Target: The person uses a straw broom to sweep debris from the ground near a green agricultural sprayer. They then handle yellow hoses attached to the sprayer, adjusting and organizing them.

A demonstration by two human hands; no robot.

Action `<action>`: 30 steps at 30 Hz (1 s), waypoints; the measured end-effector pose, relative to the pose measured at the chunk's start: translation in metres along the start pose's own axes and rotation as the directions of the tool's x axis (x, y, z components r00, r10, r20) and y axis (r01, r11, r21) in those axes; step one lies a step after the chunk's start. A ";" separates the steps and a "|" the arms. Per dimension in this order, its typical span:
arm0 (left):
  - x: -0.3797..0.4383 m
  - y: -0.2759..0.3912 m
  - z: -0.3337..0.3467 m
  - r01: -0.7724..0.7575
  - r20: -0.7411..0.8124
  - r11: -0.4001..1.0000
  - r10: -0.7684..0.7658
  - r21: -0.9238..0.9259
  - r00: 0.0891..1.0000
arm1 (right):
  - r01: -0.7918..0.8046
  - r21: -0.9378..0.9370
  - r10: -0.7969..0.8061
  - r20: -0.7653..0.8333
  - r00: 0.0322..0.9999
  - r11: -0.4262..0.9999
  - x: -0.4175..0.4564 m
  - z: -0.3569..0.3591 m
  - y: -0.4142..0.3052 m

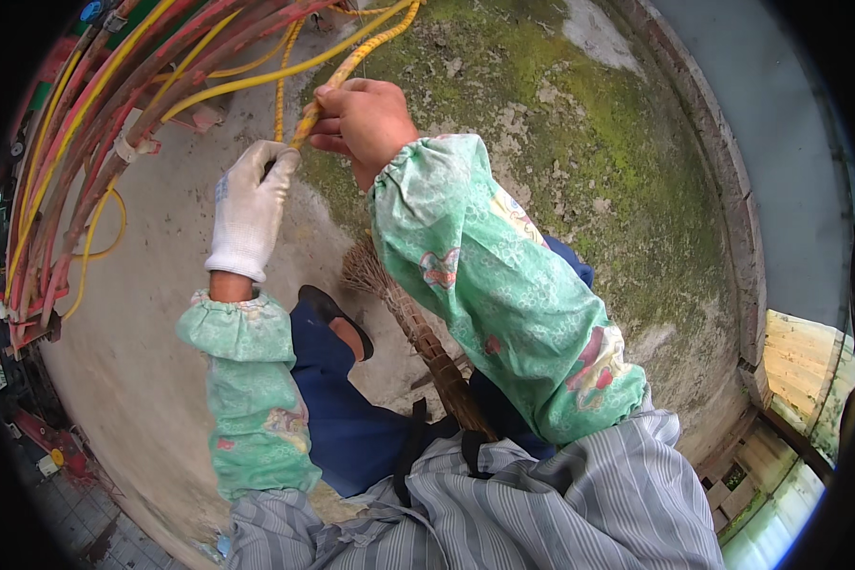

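My left hand, in a white knit glove, is closed on the lower end of a yellow rope with dark flecks. Just above it, my bare right hand pinches the same rope between thumb and fingers. The rope runs up to the top edge of the view. Smooth yellow hoses pass behind and to the left of it, and a thinner twisted yellow cord hangs beside my gloved hand. The rope's end inside the glove is hidden.
A bundle of red and brown hoses on a red machine frame fills the upper left. A twig broom stands between my legs. Under me is mossy concrete, with a raised curb along the right.
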State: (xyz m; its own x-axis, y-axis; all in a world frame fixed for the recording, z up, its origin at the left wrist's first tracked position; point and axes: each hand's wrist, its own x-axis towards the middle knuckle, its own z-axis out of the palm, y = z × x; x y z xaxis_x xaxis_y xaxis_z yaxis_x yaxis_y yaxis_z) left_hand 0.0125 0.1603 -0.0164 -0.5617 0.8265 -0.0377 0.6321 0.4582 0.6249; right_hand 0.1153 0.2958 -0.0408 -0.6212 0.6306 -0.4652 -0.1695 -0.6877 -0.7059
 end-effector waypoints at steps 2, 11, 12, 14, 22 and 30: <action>-0.001 -0.001 0.001 -0.002 -0.003 1.000 0.002 0.010 1.000 | 0.000 -0.019 0.000 -0.005 1.000 1.000 0.000 0.000 0.000; -0.001 -0.001 0.005 -0.023 0.019 0.999 0.024 -0.039 1.000 | -0.004 -0.059 0.003 -0.006 1.000 0.998 -0.004 -0.006 -0.001; -0.002 -0.002 0.006 -0.071 -0.009 0.996 0.070 -0.051 0.997 | -0.005 -0.064 0.005 -0.009 1.000 0.998 -0.004 -0.005 -0.002; -0.002 0.001 0.006 -0.100 -0.058 0.991 0.094 -0.091 0.994 | -0.005 -0.053 0.004 -0.018 1.000 0.999 -0.002 -0.003 -0.002; 0.003 0.004 0.005 0.018 0.000 0.978 -0.019 -0.208 1.000 | -0.002 0.046 0.003 -0.025 1.000 0.999 0.000 -0.004 -0.001; 0.003 -0.002 0.009 -0.068 -0.003 0.983 0.068 -0.170 0.998 | -0.006 0.064 0.006 0.001 1.000 0.998 -0.008 -0.005 -0.010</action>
State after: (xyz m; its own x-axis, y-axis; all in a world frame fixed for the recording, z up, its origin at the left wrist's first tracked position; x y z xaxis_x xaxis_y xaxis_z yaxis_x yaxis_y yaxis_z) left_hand 0.0147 0.1653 -0.0247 -0.5190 0.8547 0.0073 0.5684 0.3387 0.7498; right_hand 0.1259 0.2995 -0.0323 -0.6232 0.6263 -0.4684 -0.2144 -0.7128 -0.6678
